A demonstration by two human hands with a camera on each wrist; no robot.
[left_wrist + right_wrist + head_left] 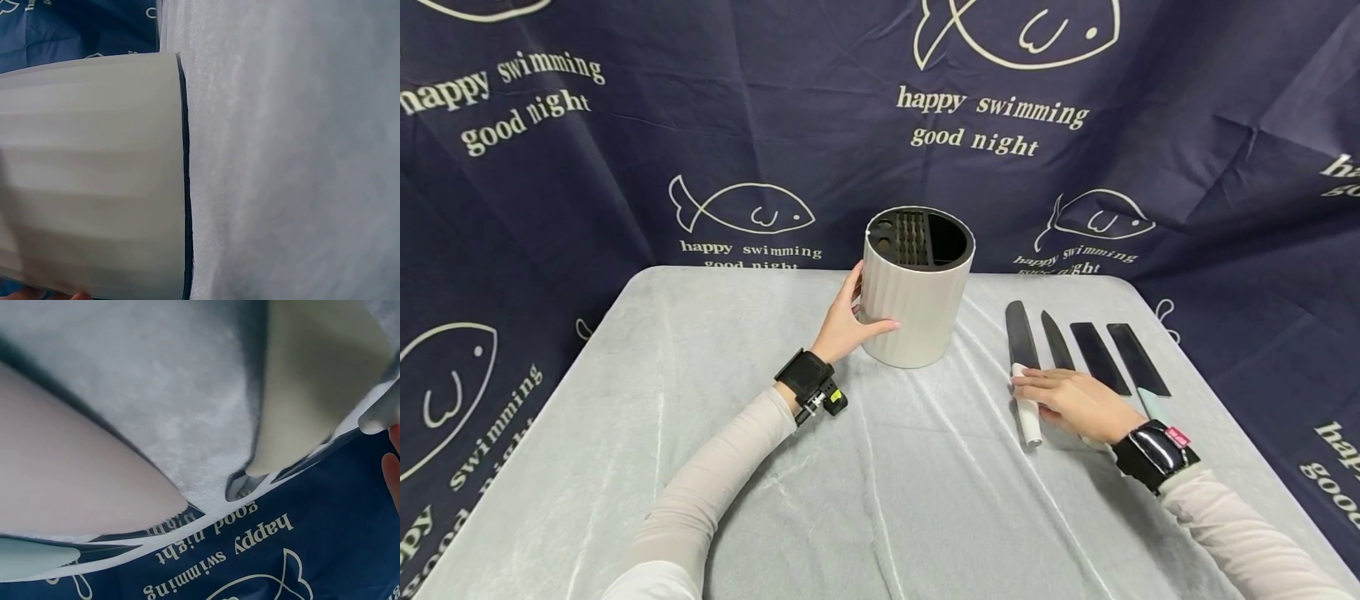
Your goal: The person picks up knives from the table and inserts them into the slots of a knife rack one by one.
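In the head view a white ribbed knife block [913, 312] with a dark slotted top stands upright at the back middle of the table. My left hand [844, 323] holds its left side, thumb across the front and fingers round behind. The block's pale wall [94, 156] fills the left of the left wrist view. My right hand [1078, 402] grips the white handle of a long dark-bladed knife [1021, 333], fingers laid over it. In the right wrist view, my fingers [392, 481] show beside a pale handle end [380, 414] at the right edge.
Right of that knife lie a narrow pointed knife [1057, 342] and two broad dark rectangular blades, one nearer [1100, 358] and one further right [1138, 358]. A mint handle [1152, 404] shows past my wrist. Behind the grey cloth-covered table [760, 500] hangs a navy fish-print curtain [820, 108].
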